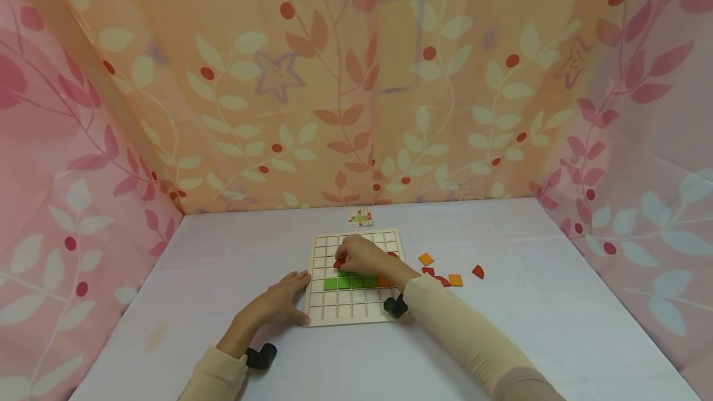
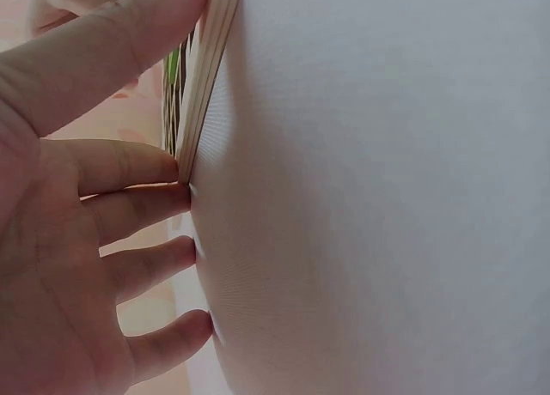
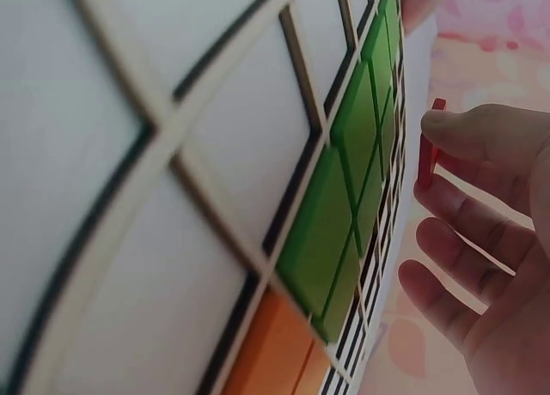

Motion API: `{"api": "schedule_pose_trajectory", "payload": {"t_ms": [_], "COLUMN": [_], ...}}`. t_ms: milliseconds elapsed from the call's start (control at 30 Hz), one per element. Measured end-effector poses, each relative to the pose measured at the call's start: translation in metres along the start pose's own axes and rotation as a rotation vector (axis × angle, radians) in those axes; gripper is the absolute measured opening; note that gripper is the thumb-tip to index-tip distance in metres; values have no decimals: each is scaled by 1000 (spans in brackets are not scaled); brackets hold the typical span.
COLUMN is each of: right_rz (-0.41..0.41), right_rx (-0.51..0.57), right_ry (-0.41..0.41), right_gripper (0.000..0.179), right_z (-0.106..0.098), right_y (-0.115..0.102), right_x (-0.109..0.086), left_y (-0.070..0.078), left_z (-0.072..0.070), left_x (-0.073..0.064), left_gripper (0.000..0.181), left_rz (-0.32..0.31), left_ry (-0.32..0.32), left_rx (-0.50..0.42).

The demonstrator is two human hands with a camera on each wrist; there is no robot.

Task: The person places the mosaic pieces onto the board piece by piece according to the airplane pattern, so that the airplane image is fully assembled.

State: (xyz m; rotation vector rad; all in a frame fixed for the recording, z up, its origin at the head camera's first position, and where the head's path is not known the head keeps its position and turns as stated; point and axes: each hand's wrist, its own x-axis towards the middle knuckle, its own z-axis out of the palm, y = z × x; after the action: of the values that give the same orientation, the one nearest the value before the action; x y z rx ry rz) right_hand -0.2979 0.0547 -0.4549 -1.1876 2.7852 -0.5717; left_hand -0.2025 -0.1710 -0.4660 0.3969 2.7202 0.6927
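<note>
My right hand [image 1: 364, 257] is over the wooden grid board [image 1: 330, 312], pinching a thin red tile [image 3: 427, 146] between thumb and fingertips. In the right wrist view that tile stands edge-on, off the board's surface. Green square tiles [image 1: 356, 282] sit in a row of cells below the hand, with an orange tile [image 1: 384, 281] at the row's right end. Part of another red tile [image 1: 392, 254] shows behind my right wrist. My left hand [image 1: 281, 299] rests at the board's left edge, fingers spread, thumb near the front corner; the left wrist view shows its fingertips down on the cloth.
Loose pieces lie right of the board: orange squares [image 1: 426, 259], a red quarter-circle [image 1: 478, 271] and other red pieces [image 1: 442, 280]. A small pattern card [image 1: 360, 216] lies behind the board. White cloth [image 1: 223, 246] covers the table, and patterned curtains [image 1: 345, 110] enclose it.
</note>
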Motion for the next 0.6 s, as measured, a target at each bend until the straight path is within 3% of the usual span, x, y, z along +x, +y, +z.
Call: {"api": "schedule_pose_trajectory", "payload": {"t_ms": [333, 600], "right_rz": [46, 24], "right_rx": [-30, -79], "right_ry": [-80, -84], "right_gripper": [22, 19], "right_z": [10, 10], "right_y": [-11, -20], "right_x": [5, 6], "left_y": [1, 1], "left_z": [0, 0], "left_x": [0, 1], "left_gripper": [96, 96], "left_rz": [-6, -11], "left_ry": [0, -5], "left_rx": [7, 23]}}
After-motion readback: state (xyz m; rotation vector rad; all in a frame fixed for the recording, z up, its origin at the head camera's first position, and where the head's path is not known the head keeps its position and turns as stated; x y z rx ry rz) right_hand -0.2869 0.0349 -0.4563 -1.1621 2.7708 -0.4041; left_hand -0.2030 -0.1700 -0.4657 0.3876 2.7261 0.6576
